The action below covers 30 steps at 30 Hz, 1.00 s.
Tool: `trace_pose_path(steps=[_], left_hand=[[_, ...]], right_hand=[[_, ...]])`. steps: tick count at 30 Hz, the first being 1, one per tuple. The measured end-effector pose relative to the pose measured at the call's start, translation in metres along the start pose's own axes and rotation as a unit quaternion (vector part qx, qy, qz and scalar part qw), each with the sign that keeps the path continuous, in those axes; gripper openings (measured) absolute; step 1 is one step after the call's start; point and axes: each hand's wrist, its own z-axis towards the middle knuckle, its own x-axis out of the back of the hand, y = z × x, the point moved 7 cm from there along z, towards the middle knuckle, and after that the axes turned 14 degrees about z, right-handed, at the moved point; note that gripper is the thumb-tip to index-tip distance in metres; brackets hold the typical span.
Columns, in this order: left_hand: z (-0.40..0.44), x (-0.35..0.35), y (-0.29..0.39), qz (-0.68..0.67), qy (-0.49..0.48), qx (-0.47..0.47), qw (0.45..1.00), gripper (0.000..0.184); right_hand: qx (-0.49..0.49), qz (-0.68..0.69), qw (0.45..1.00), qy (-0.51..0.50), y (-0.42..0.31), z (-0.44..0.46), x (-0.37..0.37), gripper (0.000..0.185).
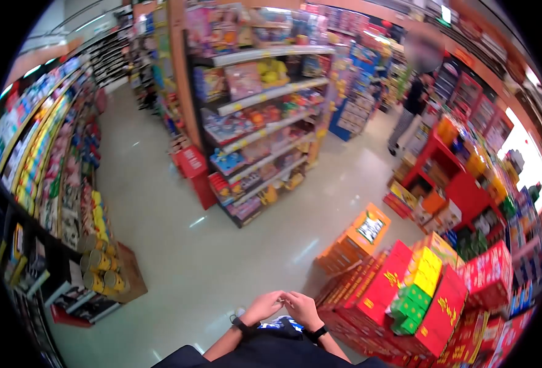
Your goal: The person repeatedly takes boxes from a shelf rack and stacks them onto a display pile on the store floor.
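Note:
My left hand [263, 308] and my right hand [301, 308] meet in front of my body, with their fingertips touching. The fingers of both are curled and closed. Whether anything small sits between them, I cannot make out. Each wrist has a dark band, the left band [241, 325] and the right band [317, 333]. To the right of my right hand stands a stack of red boxes [375, 288], topped with green boxes [409, 310] and yellow boxes [425, 270].
A toy shelf [271, 104] rises ahead, with a red bin [196, 178] at its corner. Shelves of goods [56, 165] line the left, ending in yellow cans [102, 260]. An orange carton [357, 239] stands right of the aisle floor [258, 245]. A person [412, 104] stands farther back.

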Motion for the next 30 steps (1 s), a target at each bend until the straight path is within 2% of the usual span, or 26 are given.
trace_pose_path(steps=[3,6,11,16,18,21,23,26,30], left_hand=[[-0.026,0.055,-0.048,-0.035,0.051,0.060,0.996,0.034],[-0.057,0.099,-0.100,-0.001,0.068,0.163,0.984,0.035],[-0.107,0.154,-0.176,-0.011,0.127,0.250,0.960,0.035],[-0.121,0.197,-0.250,-0.030,0.117,0.333,0.935,0.033],[-0.117,0.217,-0.281,-0.033,0.102,0.356,0.928,0.033],[-0.095,0.244,-0.337,0.021,0.093,0.309,0.946,0.037],[-0.089,0.291,-0.347,0.053,0.071,0.300,0.950,0.038],[-0.073,0.367,-0.367,-0.017,0.145,0.296,0.944,0.040],[-0.062,0.431,-0.414,-0.001,0.201,0.348,0.916,0.037]], right_hand=[[0.029,-0.008,0.998,-0.050,-0.010,0.049,-0.055,0.017],[0.025,-0.005,0.996,-0.090,-0.024,0.092,-0.099,0.014],[0.035,0.037,0.988,-0.144,-0.048,0.163,-0.164,0.014],[0.043,0.048,0.975,-0.211,-0.051,0.241,-0.237,0.013],[0.065,0.028,0.970,-0.230,-0.053,0.282,-0.266,0.013],[0.080,0.075,0.972,-0.209,-0.058,0.347,-0.300,0.012],[0.086,0.086,0.969,-0.214,-0.070,0.393,-0.326,0.012],[0.140,0.123,0.957,-0.221,-0.092,0.463,-0.360,0.013],[0.212,0.094,0.940,-0.251,-0.125,0.541,-0.397,0.014]])
